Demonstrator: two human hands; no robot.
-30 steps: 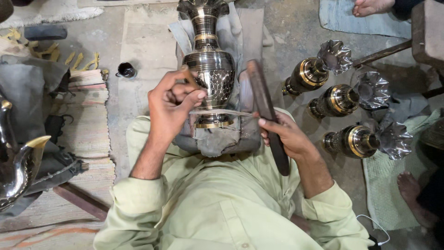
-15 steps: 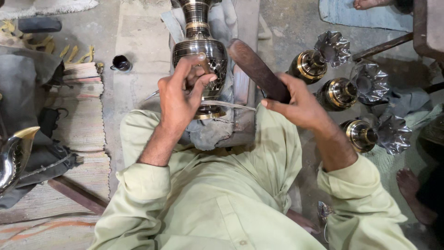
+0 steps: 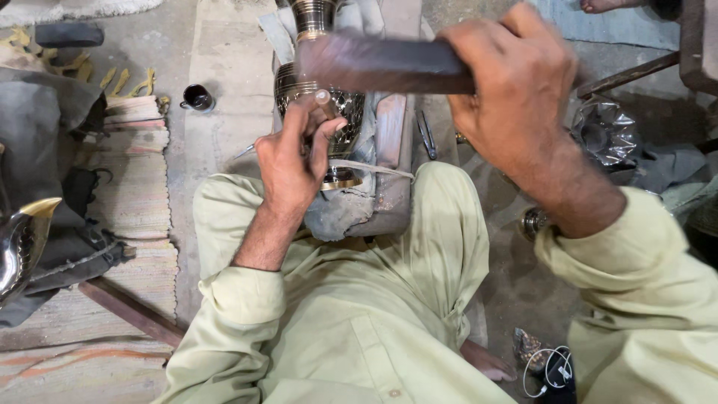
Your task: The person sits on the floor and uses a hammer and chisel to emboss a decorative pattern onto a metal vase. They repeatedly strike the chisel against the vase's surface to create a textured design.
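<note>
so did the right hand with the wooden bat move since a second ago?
Yes. The right hand has lifted the wooden bat from beside the metal vase, right of its base, to above and across its body. The left hand keeps a small tool against it.

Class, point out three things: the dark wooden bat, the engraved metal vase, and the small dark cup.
dark wooden bat (image 3: 374, 63), head view, flat face.
engraved metal vase (image 3: 351, 108), head view, patterned belly.
small dark cup (image 3: 197, 97), head view, rim.

Vase (image 3: 318, 97) lies at upper centre, between the knees. Left hand (image 3: 292, 161) rests on it; right hand (image 3: 516, 90) holds a wooden bat (image 3: 374, 66) above. Small cup (image 3: 196, 97) upper left; fluted vessel (image 3: 606, 131) right.
</note>
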